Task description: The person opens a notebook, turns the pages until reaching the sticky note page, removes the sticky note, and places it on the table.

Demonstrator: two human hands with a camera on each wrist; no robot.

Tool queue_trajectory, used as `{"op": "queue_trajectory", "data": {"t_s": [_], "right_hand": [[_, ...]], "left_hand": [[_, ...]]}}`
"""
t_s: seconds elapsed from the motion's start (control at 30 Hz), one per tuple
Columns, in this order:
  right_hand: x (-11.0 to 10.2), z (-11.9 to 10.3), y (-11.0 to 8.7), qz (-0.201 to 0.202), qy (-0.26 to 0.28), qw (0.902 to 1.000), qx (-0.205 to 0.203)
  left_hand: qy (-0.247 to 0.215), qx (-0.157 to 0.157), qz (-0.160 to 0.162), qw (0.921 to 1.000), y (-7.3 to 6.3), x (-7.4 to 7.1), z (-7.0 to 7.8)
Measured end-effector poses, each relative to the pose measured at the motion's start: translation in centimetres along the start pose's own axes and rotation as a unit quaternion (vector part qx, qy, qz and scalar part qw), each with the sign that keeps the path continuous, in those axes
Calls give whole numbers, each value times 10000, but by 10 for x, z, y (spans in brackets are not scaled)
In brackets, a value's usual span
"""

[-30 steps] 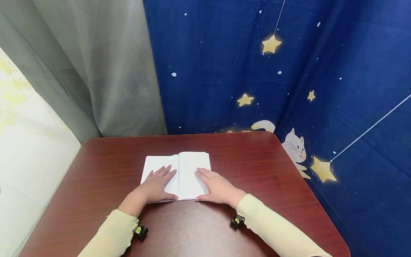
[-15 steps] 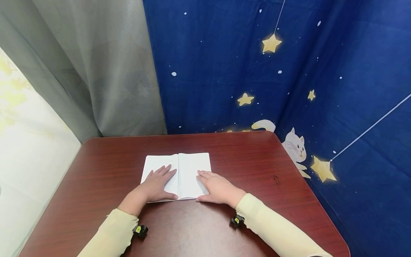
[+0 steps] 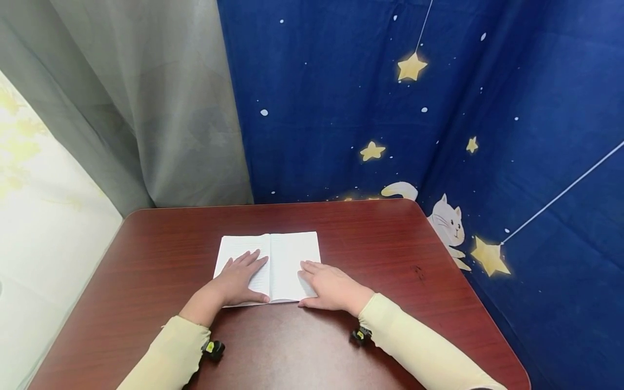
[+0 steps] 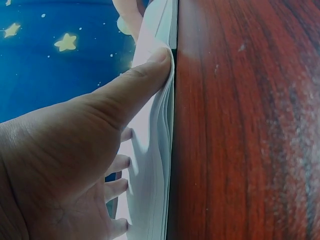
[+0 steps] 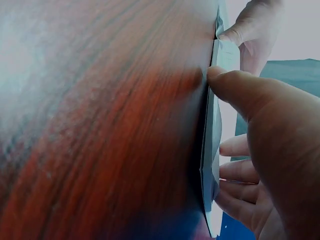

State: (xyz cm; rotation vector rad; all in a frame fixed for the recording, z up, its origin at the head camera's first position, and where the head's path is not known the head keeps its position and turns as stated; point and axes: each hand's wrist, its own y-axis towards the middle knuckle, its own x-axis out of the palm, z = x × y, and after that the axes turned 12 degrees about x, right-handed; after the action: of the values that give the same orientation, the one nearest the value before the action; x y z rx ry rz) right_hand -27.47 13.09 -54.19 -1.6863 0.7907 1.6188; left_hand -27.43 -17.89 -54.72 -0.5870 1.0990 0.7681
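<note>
An open notebook point(image 3: 288, 250) with lined white pages lies flat, its spine running away from me. My left hand point(image 3: 236, 283) rests spread on the left page, the thumb by the spine at the near edge. In the left wrist view the left thumb point(image 4: 135, 80) presses the page edges, which bulge slightly beneath it. On the outer part of the right page lie the fingertips of my right hand point(image 3: 333, 287). Its thumb point(image 5: 227, 82) touches the notebook's near edge in the right wrist view, with the fingers apart on the page behind.
A reddish-brown wooden table point(image 3: 370, 244) carries the notebook. A grey curtain point(image 3: 190, 119) and a blue star-patterned curtain point(image 3: 331, 108) hang behind its far edge. Each wrist wears a small black camera point(image 3: 213, 350) near the tabletop.
The right page's far edge has come down flatter. My right fingers have slid slightly toward me and outward on that page. The left hand stays nearly still.
</note>
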Motion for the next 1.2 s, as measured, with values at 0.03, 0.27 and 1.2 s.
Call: {"op": "queue_trajectory", "data": {"t_s": [0.03,0.27,1.2], "right_hand": [[0,0,0,19,-19,10000,-38],[3,3,-3,388,-45,9987,-334],[9,19,-8,1209,1271,9826,-619]], "left_hand": [[-1,7,8,10000,0,0,0],[24,42,93,9999,1,4,-5],[-94,72,154,9998,-1,4,-5]]}}
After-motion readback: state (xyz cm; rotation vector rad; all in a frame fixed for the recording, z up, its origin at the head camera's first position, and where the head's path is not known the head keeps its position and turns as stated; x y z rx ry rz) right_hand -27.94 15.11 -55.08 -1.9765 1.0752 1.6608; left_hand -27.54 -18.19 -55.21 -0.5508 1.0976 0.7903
